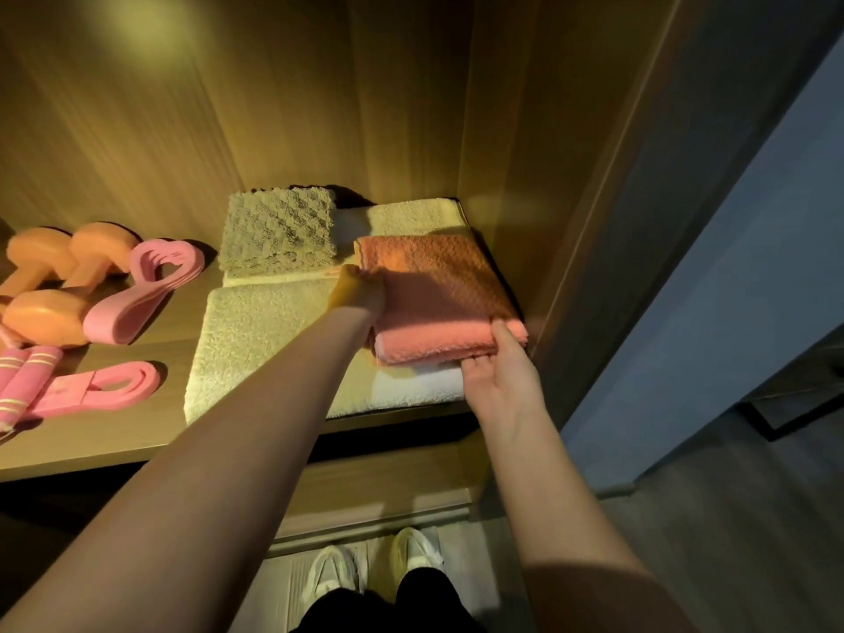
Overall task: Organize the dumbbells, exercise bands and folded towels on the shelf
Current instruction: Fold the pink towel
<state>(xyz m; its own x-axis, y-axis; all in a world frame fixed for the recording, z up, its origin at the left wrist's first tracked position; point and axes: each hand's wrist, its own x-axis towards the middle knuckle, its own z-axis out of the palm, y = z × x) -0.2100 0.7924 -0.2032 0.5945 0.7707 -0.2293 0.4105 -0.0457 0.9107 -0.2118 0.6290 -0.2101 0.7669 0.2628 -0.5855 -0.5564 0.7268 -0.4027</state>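
A folded pink towel lies on top of a large cream towel at the right end of the wooden shelf. My left hand grips the pink towel's left edge. My right hand pinches its near right corner, thumb on top and fingers underneath. Behind sit a grey folded towel and another cream towel. Orange dumbbells and pink exercise bands lie at the left of the shelf, with more pink bands nearer the front edge.
The cabinet's side wall stands right beside the pink towel. A striped pink rolled item lies at the far left. Below the shelf is a lower ledge, and my feet stand on the floor.
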